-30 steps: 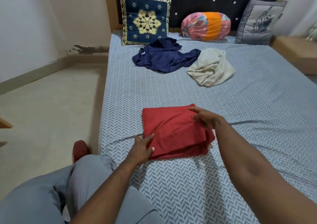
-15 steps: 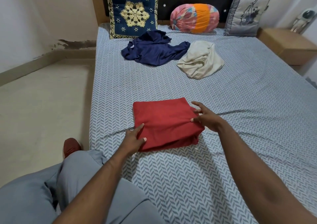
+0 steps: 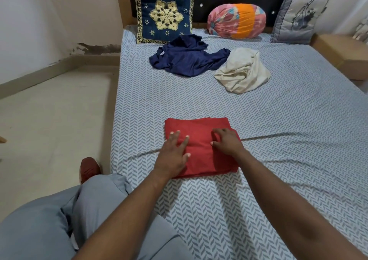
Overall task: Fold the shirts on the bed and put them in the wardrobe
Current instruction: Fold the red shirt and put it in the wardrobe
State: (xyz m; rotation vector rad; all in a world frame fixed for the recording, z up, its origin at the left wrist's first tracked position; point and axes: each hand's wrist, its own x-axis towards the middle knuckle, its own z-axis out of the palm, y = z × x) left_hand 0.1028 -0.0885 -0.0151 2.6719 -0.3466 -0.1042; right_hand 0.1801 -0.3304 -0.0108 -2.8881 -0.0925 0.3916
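A red shirt [image 3: 201, 132], folded into a square, lies on the blue-patterned bed [image 3: 278, 140] in front of me. My left hand [image 3: 173, 154] presses flat on its left half with the fingers spread. My right hand [image 3: 227, 142] rests on its right half, fingers bent down onto the cloth. Farther up the bed lie a crumpled navy shirt [image 3: 187, 59] and a crumpled cream shirt [image 3: 244, 71], side by side and touching. No wardrobe is in view.
Three cushions lean on the dark headboard: a navy embroidered one [image 3: 165, 13], a pink-orange roll [image 3: 237, 20], a grey one [image 3: 298, 16]. A wooden bedside table [image 3: 342, 50] stands at the right. Bare floor [image 3: 49, 120] lies left of the bed; my knee [image 3: 59, 220] and red shoe [image 3: 88, 169] are there.
Both hands have moved from the edges of the red shirt onto its top. The right hand let go of the right edge.
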